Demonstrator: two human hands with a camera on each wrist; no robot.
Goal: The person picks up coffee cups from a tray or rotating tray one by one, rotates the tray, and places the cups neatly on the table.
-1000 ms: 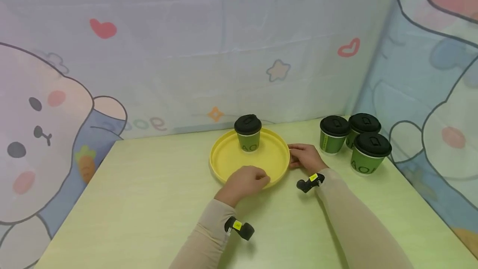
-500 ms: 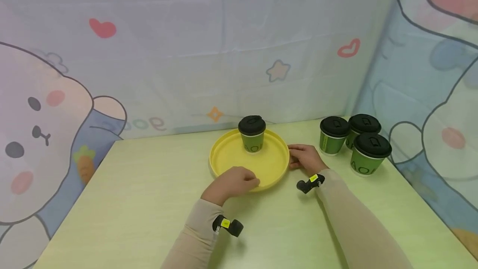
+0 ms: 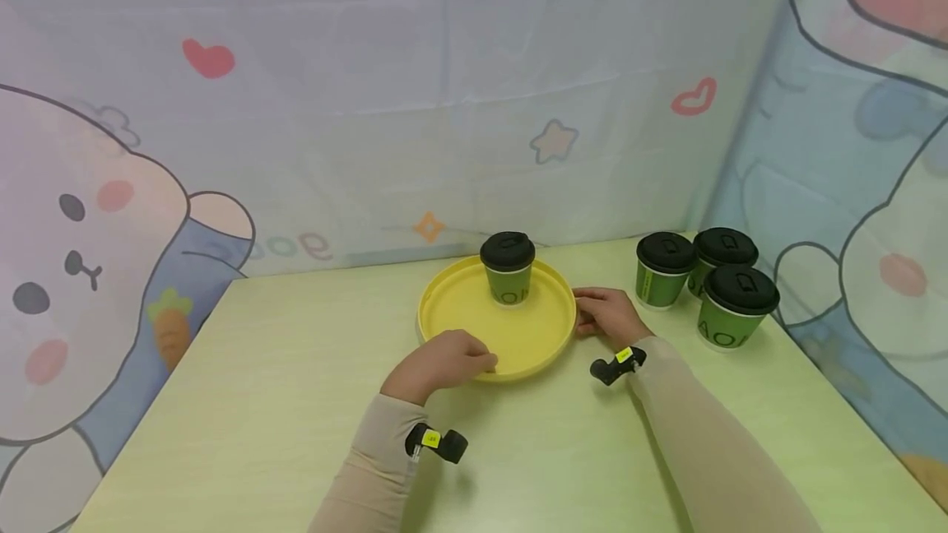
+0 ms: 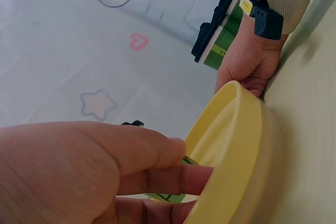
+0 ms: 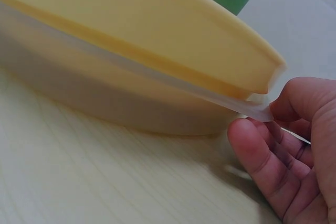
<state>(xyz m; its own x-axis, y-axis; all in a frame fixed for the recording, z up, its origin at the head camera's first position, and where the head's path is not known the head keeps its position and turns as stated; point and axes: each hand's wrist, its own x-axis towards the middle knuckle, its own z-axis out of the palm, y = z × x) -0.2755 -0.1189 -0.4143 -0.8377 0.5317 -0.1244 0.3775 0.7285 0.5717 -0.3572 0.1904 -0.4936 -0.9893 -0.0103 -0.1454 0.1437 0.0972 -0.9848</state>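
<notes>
A round yellow turntable (image 3: 533, 344) with a raised rim lies on the table, a green paper cup (image 3: 508, 286) with a black lid upright on its top near the back. At its front edge is my left hand (image 3: 442, 364); in the left wrist view two fairly straight fingers (image 4: 197, 177) reach over and touch the rim's inner side, their tips hidden, while the thumb stays off the rim. My right hand (image 3: 611, 315) is at the right edge. In the right wrist view its fingers (image 5: 249, 140) pinch the pale lip (image 5: 257, 111) of the base beneath the yellow top.
Three more lidded green cups (image 3: 662, 286) stand close together at the table's back right, just beyond the right hand. A printed cloth backdrop (image 3: 370, 105) rises along the back edge and the right side. Bare tabletop (image 3: 281, 385) extends to the left.
My left hand has slid left along the front rim. The cup on the turntable has shifted right as the top turned; the right hand stays where it was.
</notes>
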